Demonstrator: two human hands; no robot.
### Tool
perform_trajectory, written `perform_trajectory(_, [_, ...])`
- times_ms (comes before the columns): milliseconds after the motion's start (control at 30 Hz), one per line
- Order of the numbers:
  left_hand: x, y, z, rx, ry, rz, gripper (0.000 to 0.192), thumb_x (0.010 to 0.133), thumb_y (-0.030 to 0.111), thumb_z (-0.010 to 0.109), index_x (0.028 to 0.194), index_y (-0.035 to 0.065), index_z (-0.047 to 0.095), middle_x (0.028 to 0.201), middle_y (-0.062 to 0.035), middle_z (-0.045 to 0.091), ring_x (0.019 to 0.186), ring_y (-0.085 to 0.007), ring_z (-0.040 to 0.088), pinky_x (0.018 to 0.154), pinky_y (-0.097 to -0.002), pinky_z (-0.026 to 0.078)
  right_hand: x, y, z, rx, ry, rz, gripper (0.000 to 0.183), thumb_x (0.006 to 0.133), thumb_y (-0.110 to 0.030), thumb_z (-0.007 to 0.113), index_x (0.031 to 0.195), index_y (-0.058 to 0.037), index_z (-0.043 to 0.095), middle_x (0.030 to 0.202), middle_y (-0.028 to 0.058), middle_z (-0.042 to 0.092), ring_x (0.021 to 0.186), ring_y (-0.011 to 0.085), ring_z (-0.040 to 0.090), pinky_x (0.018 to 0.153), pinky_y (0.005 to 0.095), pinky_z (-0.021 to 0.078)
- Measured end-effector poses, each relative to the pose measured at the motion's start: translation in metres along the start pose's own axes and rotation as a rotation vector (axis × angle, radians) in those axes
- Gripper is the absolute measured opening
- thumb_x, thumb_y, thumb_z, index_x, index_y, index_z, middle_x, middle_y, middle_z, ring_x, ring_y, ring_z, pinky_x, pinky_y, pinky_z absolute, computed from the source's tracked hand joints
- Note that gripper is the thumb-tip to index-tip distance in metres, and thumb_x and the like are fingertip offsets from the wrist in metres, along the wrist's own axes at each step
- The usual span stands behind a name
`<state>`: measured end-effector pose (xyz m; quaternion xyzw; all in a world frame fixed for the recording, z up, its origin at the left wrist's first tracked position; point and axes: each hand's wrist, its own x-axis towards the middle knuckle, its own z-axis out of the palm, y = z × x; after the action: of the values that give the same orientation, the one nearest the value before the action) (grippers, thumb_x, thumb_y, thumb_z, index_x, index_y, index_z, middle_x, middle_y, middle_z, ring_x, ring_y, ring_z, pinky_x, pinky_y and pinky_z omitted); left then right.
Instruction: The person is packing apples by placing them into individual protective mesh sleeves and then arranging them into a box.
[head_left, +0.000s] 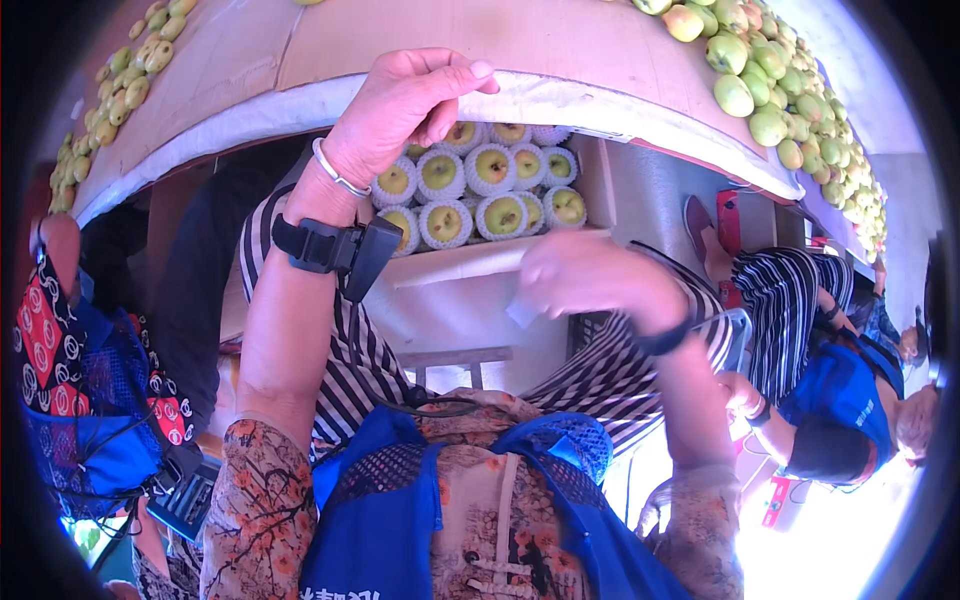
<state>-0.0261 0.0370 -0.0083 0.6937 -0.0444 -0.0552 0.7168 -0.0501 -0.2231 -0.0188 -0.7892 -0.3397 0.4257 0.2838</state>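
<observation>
My left hand (420, 97) is raised over the table's near edge, fingers curled and thumb against the index finger, with nothing visible in it. It wears a metal bangle (337, 171) and a strapped black device (337, 247). My right hand (592, 274), blurred, hovers in front of an open cardboard box (480, 259). A small pale, translucent piece (523, 311) shows at its fingertips; whether it is gripped is unclear. Inside the box, greenish apples (493, 166) sit in white foam nets (446, 223), partly hidden beneath the table edge and my left hand.
A cardboard-covered table (525, 37) curves across the top, with loose apples heaped at right (772, 82) and left (127, 82). Co-workers in blue vests sit at right (832, 405) and left (97, 405). A dark cable (420, 409) crosses my lap.
</observation>
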Motion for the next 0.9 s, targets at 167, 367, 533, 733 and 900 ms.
perform_trajectory(167, [0.000, 0.004, 0.000, 0.001, -0.008, 0.002, 0.031, 0.100, 0.030, 0.061, 0.099, 0.0007, 0.072, 0.052, 0.0067, 0.047, 0.044, -0.0005, 0.033, 0.045, -0.0208, 0.023, 0.075, 0.131, 0.136, 0.011, -0.394, 0.650, 0.024, 0.078, -0.013, 0.058, 0.088, 0.0035, 0.073, 0.081, 0.0182, 0.074, 0.072, 0.0275, 0.074, 0.068, 0.0411, 0.0578])
perform_trajectory(367, [-0.002, 0.009, -0.007, 0.040, -0.017, -0.023, 0.025, 0.099, 0.025, 0.064, 0.099, 0.0010, 0.072, 0.068, 0.0028, 0.063, 0.045, 0.0014, 0.035, 0.044, -0.0184, 0.024, 0.102, 0.271, 0.222, 0.135, 0.036, 0.867, 0.036, 0.078, -0.025, 0.065, 0.108, -0.0080, 0.075, 0.114, 0.0202, 0.071, 0.111, 0.0395, 0.066, 0.094, 0.0434, 0.0528])
perform_trajectory(533, [-0.008, 0.015, -0.010, 0.061, 0.052, -0.056, 0.026, 0.098, 0.025, 0.065, 0.096, -0.0001, 0.072, 0.065, 0.0033, 0.060, 0.045, 0.0015, 0.038, 0.045, -0.0178, 0.026, 0.088, 0.329, 0.245, 0.501, 0.120, 0.904, 0.031, 0.087, -0.030, 0.063, 0.108, -0.0098, 0.074, 0.112, 0.0141, 0.071, 0.100, 0.0336, 0.069, 0.083, 0.0434, 0.0551])
perform_trajectory(733, [-0.006, 0.017, -0.013, -0.100, -0.017, -0.108, 0.023, 0.099, 0.020, 0.064, 0.094, -0.0018, 0.068, 0.060, 0.0033, 0.055, 0.045, -0.0017, 0.045, 0.043, -0.0192, 0.032, 0.096, 0.294, 0.213, -0.055, -0.201, 0.767, 0.027, 0.081, -0.021, 0.073, 0.104, -0.0077, 0.076, 0.104, 0.0156, 0.074, 0.094, 0.0238, 0.072, 0.086, 0.0386, 0.0565])
perform_trajectory(900, [-0.012, 0.012, -0.004, -0.035, -0.027, -0.049, 0.024, 0.098, 0.025, 0.066, 0.097, 0.0014, 0.072, 0.055, 0.0053, 0.051, 0.044, 0.0000, 0.040, 0.044, -0.0186, 0.025, 0.112, 0.147, 0.150, 0.350, -0.376, 0.511, 0.027, 0.073, -0.010, 0.079, 0.099, -0.0081, 0.075, 0.094, 0.0044, 0.073, 0.086, 0.0172, 0.069, 0.072, 0.0322, 0.0571])
